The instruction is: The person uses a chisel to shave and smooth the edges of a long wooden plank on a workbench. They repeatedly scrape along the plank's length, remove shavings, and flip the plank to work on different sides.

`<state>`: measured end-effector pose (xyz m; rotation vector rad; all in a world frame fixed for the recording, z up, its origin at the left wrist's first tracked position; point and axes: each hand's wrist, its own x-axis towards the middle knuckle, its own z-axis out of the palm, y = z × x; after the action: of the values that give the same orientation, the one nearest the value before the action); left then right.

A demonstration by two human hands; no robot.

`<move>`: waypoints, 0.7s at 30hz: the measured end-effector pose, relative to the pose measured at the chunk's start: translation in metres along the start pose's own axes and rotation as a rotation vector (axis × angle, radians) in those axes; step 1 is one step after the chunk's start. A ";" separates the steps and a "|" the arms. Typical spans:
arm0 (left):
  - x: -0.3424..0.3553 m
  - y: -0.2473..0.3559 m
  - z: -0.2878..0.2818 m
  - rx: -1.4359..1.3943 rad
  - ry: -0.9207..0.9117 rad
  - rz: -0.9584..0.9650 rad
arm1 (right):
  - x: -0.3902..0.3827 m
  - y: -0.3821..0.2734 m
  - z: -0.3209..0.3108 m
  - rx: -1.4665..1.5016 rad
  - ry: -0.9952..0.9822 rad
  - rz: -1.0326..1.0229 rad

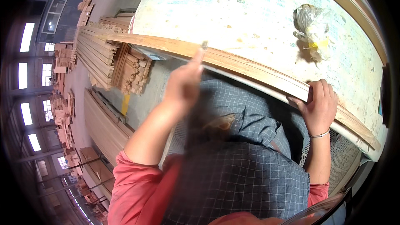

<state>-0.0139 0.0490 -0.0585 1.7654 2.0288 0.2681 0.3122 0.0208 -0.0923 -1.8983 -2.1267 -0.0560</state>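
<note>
A long pale wooden strip (246, 63) with a moulded edge lies along the near edge of the worktable, running from the far left to the lower right. My right hand (321, 104) is closed around it, fingers over the top and thumb on the near side. Nearer the strip's left half is my left hand (183, 84), slightly blurred, with fingers curled. A small dark greyish thing (204, 44) shows at its fingertips against the strip; what it is I cannot make out.
A crumpled clear plastic bag (313, 31) with something yellow inside sits on the stained, paper-covered tabletop (187, 8). Another wooden length (354, 6) lines the far edge. Stacks of wooden strips (96, 54) and long boards (106, 121) stand on the floor to the left.
</note>
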 end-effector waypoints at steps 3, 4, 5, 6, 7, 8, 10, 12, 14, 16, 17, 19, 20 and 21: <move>-0.008 0.012 0.012 0.039 0.031 0.259 | 0.001 0.000 -0.001 0.035 0.020 -0.011; -0.011 0.016 0.016 0.006 0.020 0.298 | 0.001 0.002 0.000 0.030 0.019 -0.018; -0.015 0.019 0.019 -0.026 0.009 0.336 | 0.001 0.003 0.001 0.025 0.018 -0.026; -0.018 0.021 0.019 -0.030 -0.003 0.331 | 0.001 0.001 0.000 0.017 0.034 -0.028; -0.018 0.024 0.020 -0.035 -0.012 0.329 | 0.001 0.003 0.001 0.014 0.040 -0.041; -0.017 0.020 0.019 -0.132 -0.017 0.369 | 0.001 0.003 0.000 0.013 0.032 -0.033; -0.013 0.008 0.021 -0.187 0.036 0.412 | -0.001 0.002 -0.001 0.013 0.037 -0.031; -0.008 0.004 0.023 -0.117 0.131 0.298 | 0.001 0.002 0.000 0.011 0.040 -0.036; -0.002 -0.010 0.031 0.015 0.327 0.365 | 0.002 0.002 0.001 0.029 0.070 -0.065; -0.002 -0.022 0.043 0.115 0.361 0.401 | 0.001 0.001 0.000 0.027 0.059 -0.050; -0.003 -0.029 0.049 0.140 0.391 0.437 | 0.001 0.002 0.000 0.026 0.055 -0.049; -0.013 -0.035 0.048 0.123 0.313 0.394 | 0.000 0.001 0.000 -0.011 0.064 -0.046; -0.020 -0.038 0.045 0.185 0.252 0.374 | 0.001 0.000 -0.001 -0.002 0.080 -0.059; -0.028 -0.041 0.044 0.164 0.245 0.329 | 0.000 0.000 0.001 -0.007 0.064 -0.038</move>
<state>-0.0287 0.0087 -0.1097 2.2693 1.9577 0.4485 0.3123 0.0211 -0.0931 -1.8345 -2.1234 -0.1298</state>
